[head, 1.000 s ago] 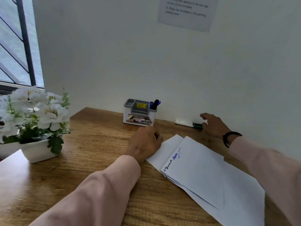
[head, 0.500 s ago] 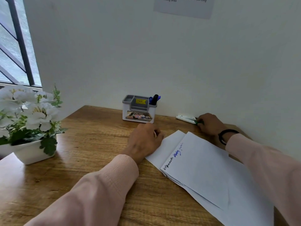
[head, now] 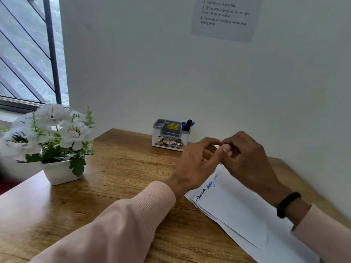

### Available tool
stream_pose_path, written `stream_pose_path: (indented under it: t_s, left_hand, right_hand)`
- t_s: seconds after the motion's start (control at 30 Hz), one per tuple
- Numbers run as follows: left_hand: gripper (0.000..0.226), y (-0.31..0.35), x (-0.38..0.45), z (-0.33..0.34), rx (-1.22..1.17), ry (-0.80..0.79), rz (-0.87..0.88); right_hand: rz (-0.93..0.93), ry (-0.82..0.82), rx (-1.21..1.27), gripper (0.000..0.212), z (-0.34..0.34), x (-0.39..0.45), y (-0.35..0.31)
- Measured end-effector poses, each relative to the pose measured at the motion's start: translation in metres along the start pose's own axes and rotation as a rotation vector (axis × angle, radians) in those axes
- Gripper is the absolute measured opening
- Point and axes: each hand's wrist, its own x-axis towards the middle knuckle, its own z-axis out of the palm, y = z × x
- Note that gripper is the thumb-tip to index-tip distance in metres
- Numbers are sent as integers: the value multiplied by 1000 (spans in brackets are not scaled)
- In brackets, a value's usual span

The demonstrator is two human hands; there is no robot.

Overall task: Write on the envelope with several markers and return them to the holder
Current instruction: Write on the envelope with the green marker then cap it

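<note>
hands: left hand [head: 197, 164] and right hand [head: 245, 158] fingers curled together, contents hidden | risk: uncapping mid-air could smear the envelope [head: 237, 209]

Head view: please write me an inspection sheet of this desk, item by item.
Surface: wooden desk.
Job's things: white envelope with black and blue writing; holder by the wall with blue and black markers in it.
Clutter: pot of white flowers, left.
Grips: left hand and right hand meet above the envelope, fingers curled; what they hold is hidden.
Cables: nothing seen.
Surroundings: white wall, printed notice, barred window.
</note>
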Motion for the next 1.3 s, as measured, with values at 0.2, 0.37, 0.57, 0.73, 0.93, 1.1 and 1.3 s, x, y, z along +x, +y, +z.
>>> stream_pose_path:
  t_s: [0.2, 0.37, 0.57, 0.73, 0.93, 1.1, 1.3]
  left_hand:
    - [29, -5, 2, -4, -285, -11, -222]
    - [31, -13, 3, -8, -509, -170, -316]
    - [27, -21, 6, -13, -616, -144, -385]
    - [22, -24, 3, -11, -485, -200, -367]
    - [24, -23, 1, -5, -490, -186, -348]
    - [24, -19, -2, -4, -530, -175, -328]
    - [27, -21, -4, -4, -575, -168, -341]
  right_hand:
    - [-115, -83, -66, 33, 1, -15, 1]
    - [-286, -136, -197, 33, -7, -16, -1]
    - [-101, -274, -127, 41, -2, -16, -6]
    - [-77, -311, -126, 39, -5, -19, -2]
    - [-38, -291, -136, 24, -3, -27, 3]
    - [-17, -251, -110, 18, 0, -28, 4]
    - [10, -265, -110, 38, -5, -28, 2]
